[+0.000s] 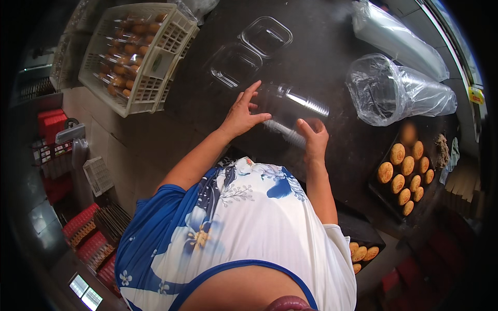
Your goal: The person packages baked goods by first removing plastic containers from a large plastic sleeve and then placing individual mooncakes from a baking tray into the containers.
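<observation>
A nested stack of clear plastic trays [297,112] lies on its side on the dark worktop in front of me. At its left end is my left hand [245,110], thumb and fingers apart around the end tray. My right hand [314,136] rests on the near side of the stack towards its right end, fingers curled and partly blurred. Whether it grips the stack is not plain. Beyond my left hand, two single clear plastic trays lie on the worktop, one [236,65] nearer and one [267,37] farther, their rims touching or overlapping.
White plastic crates [146,74] with packed round baked goods stand at the left. Plastic-wrapped clear containers [404,91] and a plastic-covered roll or stack [400,39] lie at the right. A black baking tray [389,206] holds several round pastries; another tray [369,229] sits lower, beside my right side.
</observation>
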The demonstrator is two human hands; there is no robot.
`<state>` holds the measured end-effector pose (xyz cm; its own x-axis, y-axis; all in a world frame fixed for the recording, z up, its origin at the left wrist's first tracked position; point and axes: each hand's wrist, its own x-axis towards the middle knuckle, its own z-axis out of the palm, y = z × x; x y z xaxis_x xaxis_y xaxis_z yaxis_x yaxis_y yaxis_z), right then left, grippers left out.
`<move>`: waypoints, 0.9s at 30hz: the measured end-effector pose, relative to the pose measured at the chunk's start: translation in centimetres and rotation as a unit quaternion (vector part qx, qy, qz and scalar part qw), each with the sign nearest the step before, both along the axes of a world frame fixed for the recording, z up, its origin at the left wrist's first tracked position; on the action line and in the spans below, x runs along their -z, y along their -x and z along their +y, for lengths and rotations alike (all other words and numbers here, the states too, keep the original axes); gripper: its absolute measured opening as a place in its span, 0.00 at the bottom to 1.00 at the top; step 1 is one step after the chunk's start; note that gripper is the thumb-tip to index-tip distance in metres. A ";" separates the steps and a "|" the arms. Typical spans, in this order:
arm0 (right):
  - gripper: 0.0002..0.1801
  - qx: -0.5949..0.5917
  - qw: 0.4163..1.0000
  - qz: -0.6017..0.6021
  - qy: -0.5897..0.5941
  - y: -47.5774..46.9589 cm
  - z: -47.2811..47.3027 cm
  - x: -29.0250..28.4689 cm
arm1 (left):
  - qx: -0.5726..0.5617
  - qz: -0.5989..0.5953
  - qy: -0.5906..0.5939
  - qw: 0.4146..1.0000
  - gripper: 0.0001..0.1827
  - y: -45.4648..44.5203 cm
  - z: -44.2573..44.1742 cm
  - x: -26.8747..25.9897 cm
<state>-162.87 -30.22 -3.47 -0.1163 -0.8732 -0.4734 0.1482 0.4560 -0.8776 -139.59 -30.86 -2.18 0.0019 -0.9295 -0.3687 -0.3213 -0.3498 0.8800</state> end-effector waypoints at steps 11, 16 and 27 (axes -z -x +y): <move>0.16 0.027 0.999 0.012 -0.029 -0.8 3.0 0.2 | 0.092 -0.291 0.257 0.917 0.27 0.2 1.1 -1.3; 0.12 0.070 0.997 0.002 -0.023 -1.4 4.3 -0.9 | 0.115 -0.274 0.243 0.923 0.20 -2.5 1.7 0.2; 0.17 0.108 0.992 -0.032 -0.048 -1.5 5.1 -2.1 | -0.030 -0.285 0.061 0.956 0.08 -7.8 4.2 0.8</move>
<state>-161.32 -25.16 -1.34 -0.2635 -0.7817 -0.5652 0.3059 0.4880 -0.8175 -131.81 -26.63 -2.98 0.2257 -0.9572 -0.1814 -0.7427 -0.2896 0.6038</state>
